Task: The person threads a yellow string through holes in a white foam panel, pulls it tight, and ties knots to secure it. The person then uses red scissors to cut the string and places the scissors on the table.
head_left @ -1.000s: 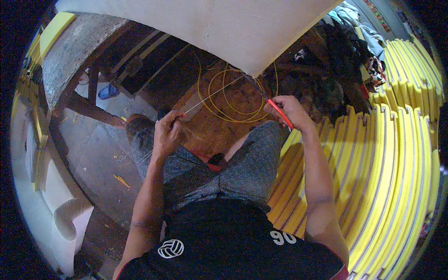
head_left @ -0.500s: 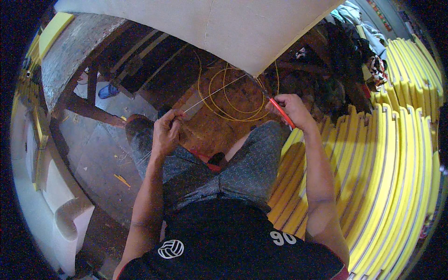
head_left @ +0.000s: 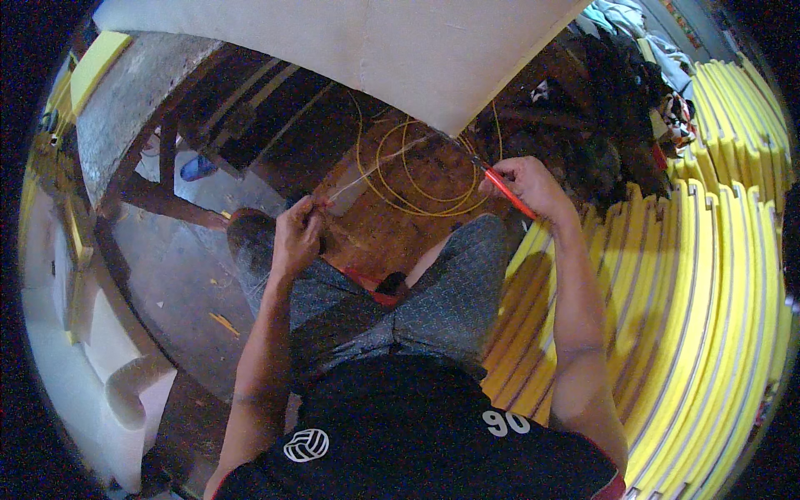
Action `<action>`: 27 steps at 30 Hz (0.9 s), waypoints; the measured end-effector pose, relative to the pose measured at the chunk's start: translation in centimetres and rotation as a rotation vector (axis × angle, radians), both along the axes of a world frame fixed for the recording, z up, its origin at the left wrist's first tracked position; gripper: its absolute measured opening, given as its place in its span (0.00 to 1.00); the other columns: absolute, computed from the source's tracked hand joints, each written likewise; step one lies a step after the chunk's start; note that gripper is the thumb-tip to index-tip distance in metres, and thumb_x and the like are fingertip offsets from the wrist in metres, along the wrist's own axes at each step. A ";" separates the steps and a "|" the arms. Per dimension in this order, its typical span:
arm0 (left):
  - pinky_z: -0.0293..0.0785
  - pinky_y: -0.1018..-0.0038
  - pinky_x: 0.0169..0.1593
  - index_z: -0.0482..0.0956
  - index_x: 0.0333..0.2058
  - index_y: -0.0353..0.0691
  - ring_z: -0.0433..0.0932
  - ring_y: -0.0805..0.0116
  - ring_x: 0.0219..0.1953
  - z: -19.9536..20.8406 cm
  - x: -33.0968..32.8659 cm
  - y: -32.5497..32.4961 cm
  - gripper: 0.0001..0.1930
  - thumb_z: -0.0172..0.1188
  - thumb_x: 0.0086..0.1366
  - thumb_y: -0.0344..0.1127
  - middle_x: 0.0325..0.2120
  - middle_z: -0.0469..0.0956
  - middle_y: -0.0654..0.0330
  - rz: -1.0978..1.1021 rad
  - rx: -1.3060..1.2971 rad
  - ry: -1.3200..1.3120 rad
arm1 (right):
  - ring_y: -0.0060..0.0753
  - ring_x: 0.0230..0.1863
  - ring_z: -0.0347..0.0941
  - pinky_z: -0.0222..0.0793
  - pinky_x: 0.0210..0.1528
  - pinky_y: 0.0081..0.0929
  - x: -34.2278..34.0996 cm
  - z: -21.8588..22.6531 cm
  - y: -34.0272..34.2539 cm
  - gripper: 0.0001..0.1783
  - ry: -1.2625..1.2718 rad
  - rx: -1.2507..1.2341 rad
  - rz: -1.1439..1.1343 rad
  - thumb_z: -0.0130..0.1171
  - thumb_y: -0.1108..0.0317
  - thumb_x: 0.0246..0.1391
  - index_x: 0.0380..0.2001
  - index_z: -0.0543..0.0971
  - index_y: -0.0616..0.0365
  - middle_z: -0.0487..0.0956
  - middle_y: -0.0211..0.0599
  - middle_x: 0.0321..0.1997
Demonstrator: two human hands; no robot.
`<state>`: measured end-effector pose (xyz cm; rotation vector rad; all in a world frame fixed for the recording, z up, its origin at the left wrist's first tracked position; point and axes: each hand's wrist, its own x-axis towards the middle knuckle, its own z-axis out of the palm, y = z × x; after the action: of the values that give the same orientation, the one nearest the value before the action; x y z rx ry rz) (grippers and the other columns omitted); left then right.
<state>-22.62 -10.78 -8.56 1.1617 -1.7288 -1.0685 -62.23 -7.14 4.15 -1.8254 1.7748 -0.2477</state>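
Observation:
My left hand, in front of my left knee, is closed in a pinch on the end of a thin pale strand. The strand runs up and right toward the lower corner of a large whitish sheet, which hangs over the work spot. Over my right knee, my right hand grips a red-handled tool. Its narrow dark tip points up and left and lies close below the sheet's corner. Whether the tip touches the strand or the sheet cannot be made out.
Loops of yellow cord lie on a brown surface beyond my lap. Yellow padded panels stand in a dense row at my right. A worn grey bench is at the far left, with a blue slipper on the floor beneath.
My right hand and the red-handled tool have shifted slightly right. The pale strand looks fainter and less straight than before. My left hand has stayed nearly in place.

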 end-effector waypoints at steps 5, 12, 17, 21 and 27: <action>0.75 0.69 0.41 0.80 0.41 0.35 0.82 0.59 0.35 -0.1 0.9 0.6 0.10 0.52 0.63 0.28 0.32 0.82 0.49 0.034 -0.027 -0.157 | 0.22 0.33 0.77 0.74 0.37 0.27 0.2 -2.1 1.0 0.07 -0.027 0.064 -0.048 0.67 0.69 0.53 0.33 0.83 0.62 0.84 0.32 0.31; 0.76 0.61 0.41 0.82 0.40 0.37 0.82 0.48 0.37 1.1 2.5 5.9 0.10 0.57 0.63 0.34 0.33 0.82 0.44 -0.033 0.117 -0.367 | 0.28 0.42 0.79 0.76 0.45 0.28 7.3 -8.5 8.6 0.10 -0.878 0.231 -0.428 0.66 0.74 0.54 0.39 0.77 0.60 0.82 0.40 0.43; 0.76 0.52 0.38 0.82 0.36 0.41 0.80 0.41 0.34 3.7 2.3 9.4 0.09 0.58 0.63 0.38 0.30 0.81 0.44 -0.514 0.040 -0.721 | 0.30 0.53 0.74 0.71 0.56 0.30 16.0 -10.4 12.6 0.15 -1.182 -0.034 -0.296 0.64 0.78 0.55 0.46 0.75 0.58 0.78 0.42 0.53; 0.76 0.50 0.37 0.82 0.35 0.41 0.81 0.42 0.32 9.2 0.1 10.4 0.09 0.57 0.63 0.38 0.29 0.81 0.43 -0.613 -0.007 -0.719 | 0.31 0.53 0.74 0.70 0.59 0.33 19.2 -10.3 13.3 0.18 -1.250 -0.005 -0.077 0.63 0.79 0.55 0.48 0.75 0.56 0.78 0.40 0.51; 0.77 0.54 0.36 0.83 0.37 0.42 0.81 0.44 0.33 15.5 -0.2 9.7 0.09 0.56 0.64 0.37 0.30 0.81 0.46 -0.463 -0.148 -0.747 | 0.29 0.43 0.75 0.73 0.56 0.32 17.9 -6.7 13.8 0.14 -1.904 0.702 -0.800 0.66 0.74 0.54 0.44 0.75 0.56 0.77 0.35 0.41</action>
<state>-22.81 -1.07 6.97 1.1734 -2.7106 -0.7719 -44.32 6.69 -2.53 0.1162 0.7113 -1.0159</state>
